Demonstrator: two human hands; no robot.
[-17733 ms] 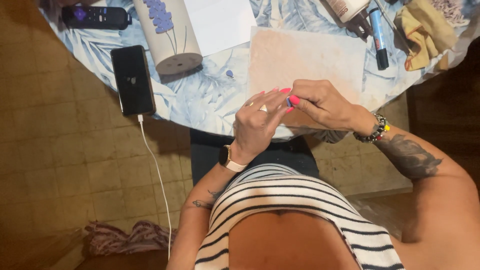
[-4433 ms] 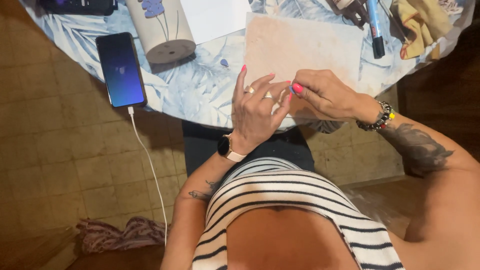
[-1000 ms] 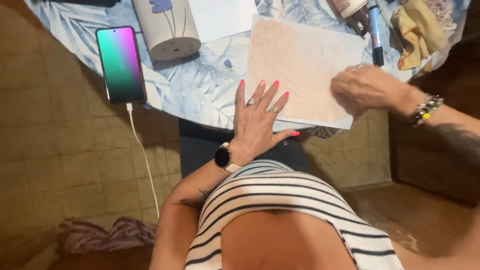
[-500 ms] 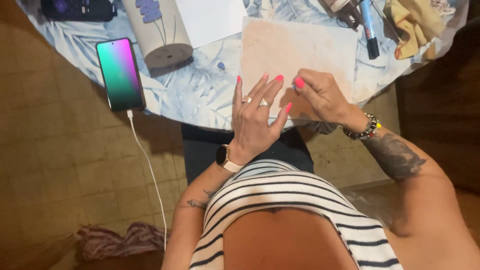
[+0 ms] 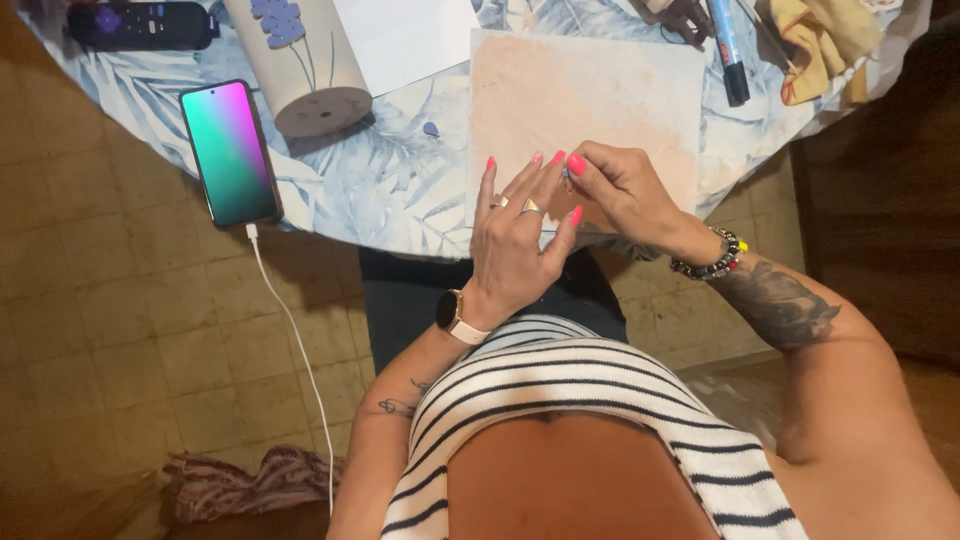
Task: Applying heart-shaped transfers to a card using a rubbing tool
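Observation:
My left hand hovers flat with fingers spread over the near edge of a pale pink paper sheet on the table. Its nails are bright pink and two fingers wear rings. My right hand is pinched at the tip of a left-hand finger, with a small thing between thumb and forefinger that is too small to name. A watch sits on my left wrist and a beaded bracelet on my right.
A lit phone on a white cable lies at the left of the floral tablecloth. Behind stand a cylindrical vase, a remote, white paper, a blue marker and a yellow cloth.
My right hand came back from the paper's right side to my left fingertips. My left hand stayed spread. The phone screen lit up over the earlier frames.

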